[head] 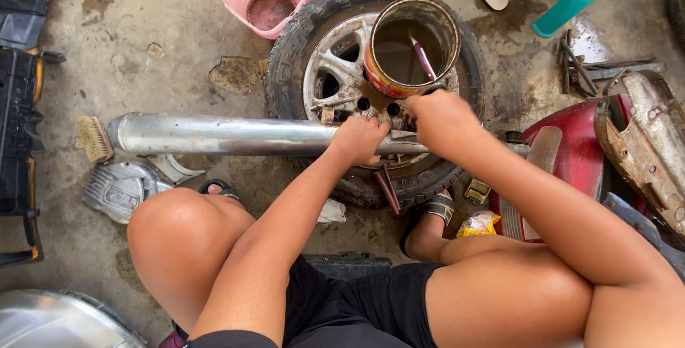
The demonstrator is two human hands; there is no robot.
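A long silver metal exhaust pipe [228,136] lies across the concrete floor [164,27], its long axis running left to right, its right end under the fingers. The left hand [359,140] clenches that end; the right hand [439,116], just beside it to the right, curls over the pipe's tip above a spoked wheel in a black tyre [342,70]. Just beyond the fingers stands a rusty tin with a red-and-yellow band [410,45]. Below the right hand lies a crumpled yellow packet [477,224].
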